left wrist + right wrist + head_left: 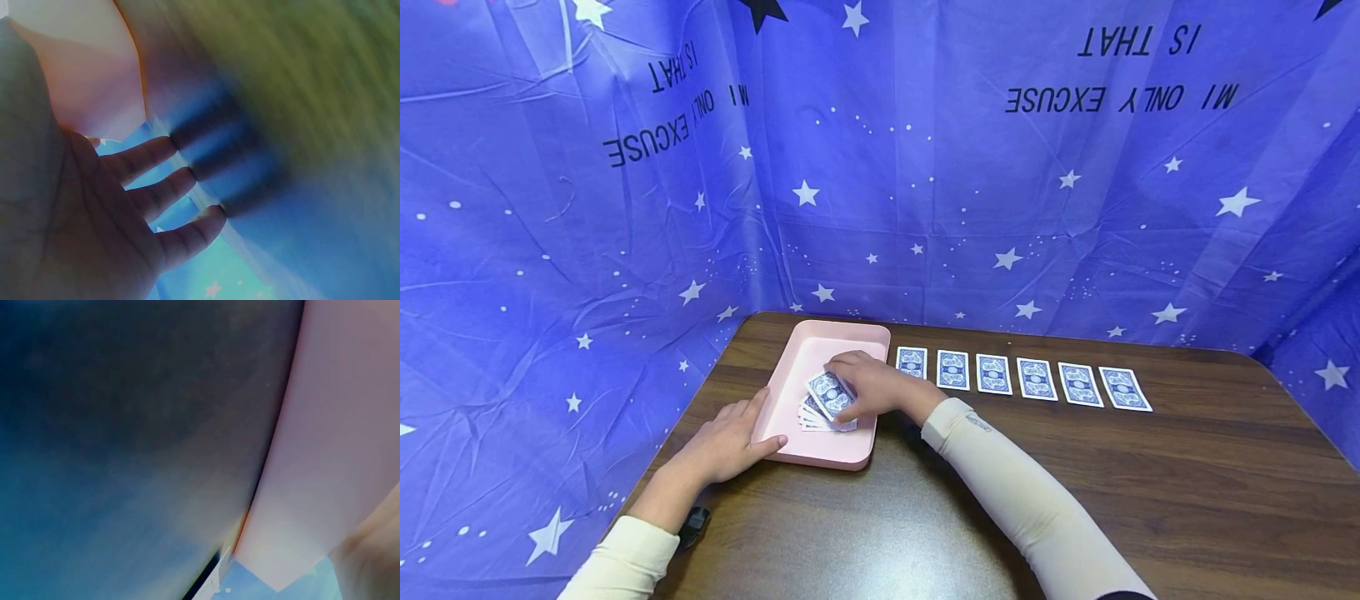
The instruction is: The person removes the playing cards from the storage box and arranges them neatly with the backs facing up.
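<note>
The left hand (726, 442) is spread on the left edge of the tray (838, 455), maybe to keep it still, while the right hand (872, 386) pinches a card (829, 393) over the pile (809, 420) inside, and six cards (994, 375) lie far right on the counter (1195, 483).

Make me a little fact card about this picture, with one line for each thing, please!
Left hand: touching the left side of the pink rectangular tray
Right hand: holding a blue-and-white patterned card over the tray
Under that card: fanned blue-and-white cards, partly hidden
Card row: six face-down blue-and-white rectangular cards, right of the tray; the leftmost partly hidden
Table: brown wood-grain tabletop
Backdrop: blue-purple cloth with white stars and upside-down dark lettering
</note>
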Demonstrator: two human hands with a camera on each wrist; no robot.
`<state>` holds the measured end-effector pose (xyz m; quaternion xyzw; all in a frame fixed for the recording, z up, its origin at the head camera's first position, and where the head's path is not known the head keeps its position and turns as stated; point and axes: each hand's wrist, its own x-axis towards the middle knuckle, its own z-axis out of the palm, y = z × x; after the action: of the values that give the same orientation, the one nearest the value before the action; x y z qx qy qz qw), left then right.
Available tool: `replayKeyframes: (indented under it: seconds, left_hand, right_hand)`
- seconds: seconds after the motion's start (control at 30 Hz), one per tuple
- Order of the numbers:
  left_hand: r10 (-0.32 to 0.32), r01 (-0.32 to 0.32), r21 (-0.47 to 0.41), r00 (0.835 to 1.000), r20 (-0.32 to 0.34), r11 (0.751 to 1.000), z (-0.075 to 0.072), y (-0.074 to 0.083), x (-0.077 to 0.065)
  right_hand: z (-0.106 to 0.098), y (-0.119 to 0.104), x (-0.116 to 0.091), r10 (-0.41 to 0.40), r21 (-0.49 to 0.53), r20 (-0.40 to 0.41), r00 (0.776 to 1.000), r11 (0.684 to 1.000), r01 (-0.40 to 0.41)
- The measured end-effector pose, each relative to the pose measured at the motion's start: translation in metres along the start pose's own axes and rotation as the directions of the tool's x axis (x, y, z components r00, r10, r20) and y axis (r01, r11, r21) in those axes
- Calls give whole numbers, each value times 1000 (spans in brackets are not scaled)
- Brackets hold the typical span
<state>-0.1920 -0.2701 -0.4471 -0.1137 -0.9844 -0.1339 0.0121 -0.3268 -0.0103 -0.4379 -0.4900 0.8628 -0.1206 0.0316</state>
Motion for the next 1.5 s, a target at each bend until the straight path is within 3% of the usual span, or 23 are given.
replayKeyframes:
  seconds: [0.27,0.77,1.5]
  left_hand:
    - [-19,19,1,1000,25,1000,-1,1,2]
    - [-3,3,-12,1000,18,1000,2,1,1]
    - [2,-2,-8,1000,-2,1000,3,-2,0]
  right_hand:
    - [-10,-1,-9,61,-17,-81,995,998,-63]
    - [-25,3,-40,86,-59,-148,985,994,-96]
    - [-33,9,-96,232,-107,-181,956,961,-253]
